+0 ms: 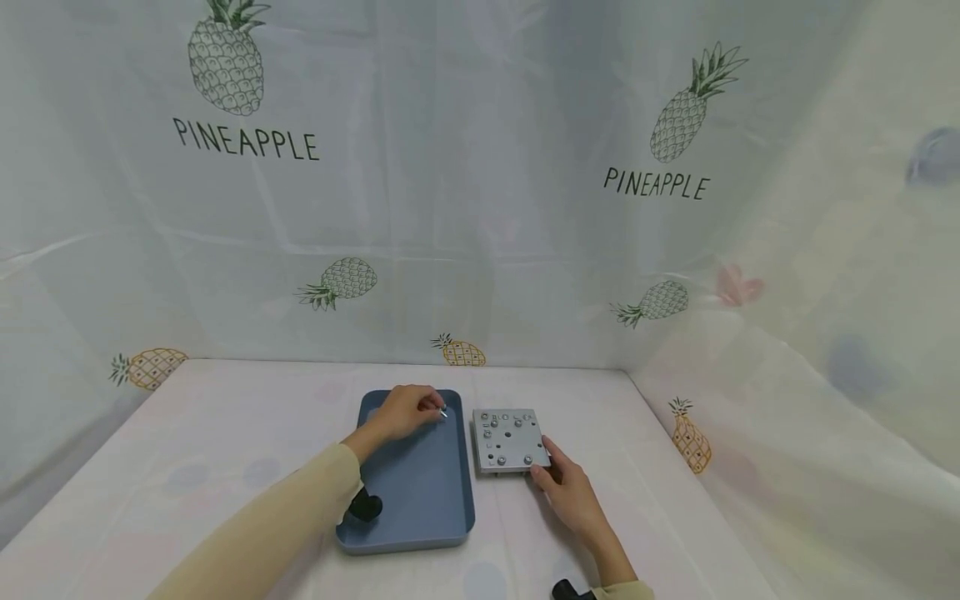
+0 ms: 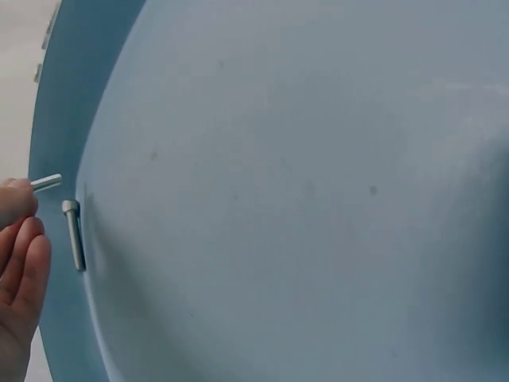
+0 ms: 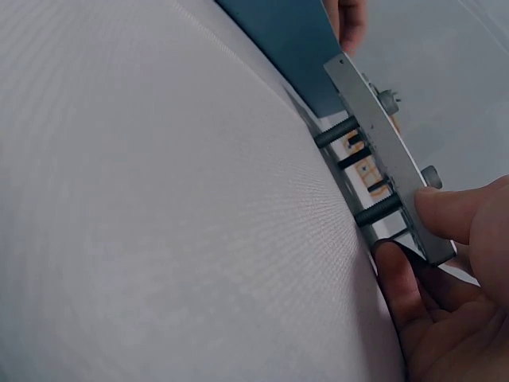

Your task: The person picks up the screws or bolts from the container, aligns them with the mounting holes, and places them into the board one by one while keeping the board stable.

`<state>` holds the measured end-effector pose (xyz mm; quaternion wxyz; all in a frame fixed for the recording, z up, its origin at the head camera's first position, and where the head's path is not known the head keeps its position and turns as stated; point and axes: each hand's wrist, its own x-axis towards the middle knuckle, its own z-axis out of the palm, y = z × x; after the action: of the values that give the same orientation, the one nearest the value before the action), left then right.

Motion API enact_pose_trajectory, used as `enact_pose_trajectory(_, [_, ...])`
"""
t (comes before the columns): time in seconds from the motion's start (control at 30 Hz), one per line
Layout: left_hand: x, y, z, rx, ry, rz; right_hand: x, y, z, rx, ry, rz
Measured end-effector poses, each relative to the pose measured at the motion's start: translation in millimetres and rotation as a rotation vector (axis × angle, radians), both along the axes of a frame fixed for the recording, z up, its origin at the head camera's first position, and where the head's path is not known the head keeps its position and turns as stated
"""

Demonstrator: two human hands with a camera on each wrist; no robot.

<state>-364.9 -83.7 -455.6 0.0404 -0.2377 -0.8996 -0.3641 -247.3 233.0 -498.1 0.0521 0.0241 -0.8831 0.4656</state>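
A slim silver screw (image 2: 48,183) is pinched between the fingertips of my left hand (image 1: 408,411), over the far right corner of the blue tray (image 1: 416,487). Only the end of its shaft shows; the fingers hide the rest. In the left wrist view, a socket-head screw (image 2: 75,235) lies in the tray along its wall, just beside that hand (image 2: 20,278). My right hand (image 1: 572,492) grips the near right corner of a square metal plate (image 1: 510,442), thumb on top and fingers underneath. Several screw heads and holes dot the plate's top.
In the right wrist view, threaded screw shanks (image 3: 377,210) stick out below the plate, between it and the white tablecloth (image 3: 175,207). The tray's right rim runs close to the plate's left side. A pineapple-print curtain (image 1: 480,208) hangs behind the table.
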Motion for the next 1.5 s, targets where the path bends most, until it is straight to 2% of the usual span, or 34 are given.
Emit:
enact_pose_trajectory(0.3, [2.7, 2.9, 7.7, 0.027, 0.032, -0.047, -0.4, -0.7, 0.8, 0.007, 0.005, -0.001])
enact_pose_trajectory(0.53, [13.3, 13.9, 23.2, 0.084, -0.003, -0.114, -0.9, -0.6, 0.5, 0.006, 0.002, 0.003])
enact_pose_trajectory(0.93, [31.3, 39.8, 41.8, 0.072, -0.040, -0.250, -0.9, -0.2, 1.0, -0.010, -0.005, 0.000])
enact_pose_trajectory(1.1, [35.9, 47.3, 42.3, 0.058, -0.045, -0.294, -0.4, -0.3, 0.9, -0.015, -0.008, -0.008])
enact_pose_trajectory(1.3, [38.8, 54.8, 35.4, 0.030, -0.050, -0.340, -1.0, 0.3, -1.1, -0.017, -0.012, -0.005])
enact_pose_trajectory(1.5, [43.2, 61.2, 31.3, 0.010, -0.054, -0.357, -1.7, 0.3, -2.2, -0.013, -0.011, -0.007])
